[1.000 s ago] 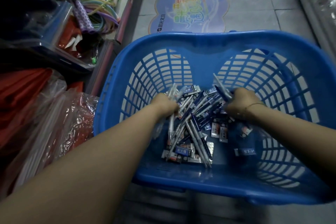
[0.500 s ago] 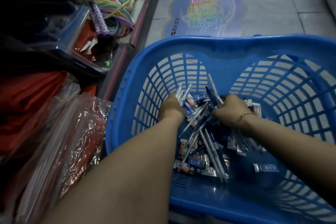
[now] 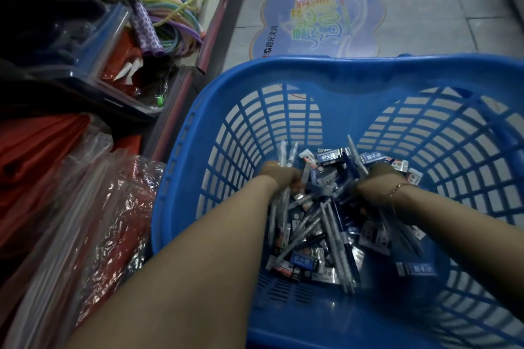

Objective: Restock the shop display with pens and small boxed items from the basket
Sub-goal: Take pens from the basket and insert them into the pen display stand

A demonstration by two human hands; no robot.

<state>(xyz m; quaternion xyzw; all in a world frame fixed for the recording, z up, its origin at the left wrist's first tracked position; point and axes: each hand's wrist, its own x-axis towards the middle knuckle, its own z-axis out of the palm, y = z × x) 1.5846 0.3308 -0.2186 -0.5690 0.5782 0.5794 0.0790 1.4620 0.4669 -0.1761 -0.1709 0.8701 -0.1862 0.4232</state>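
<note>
Deep in the blue basket (image 3: pixel 326 76), our left hand (image 3: pixel 279 176) and right hand (image 3: pixel 380 176) each clutch a fistful of pens (image 3: pixel 337 238), light, stiff, slippery-looking stock best gripped mid-barrel, small boxed items (image 3: pixel 306 259) loose beneath

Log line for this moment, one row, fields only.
phase: gathering stock | left hand: grips pens | right hand: grips pens | basket: on floor, loose pens and small boxed items inside | display: not in view

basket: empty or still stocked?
Still stocked. Pens and small boxes litter the basket floor; both hands grip pens.
</note>
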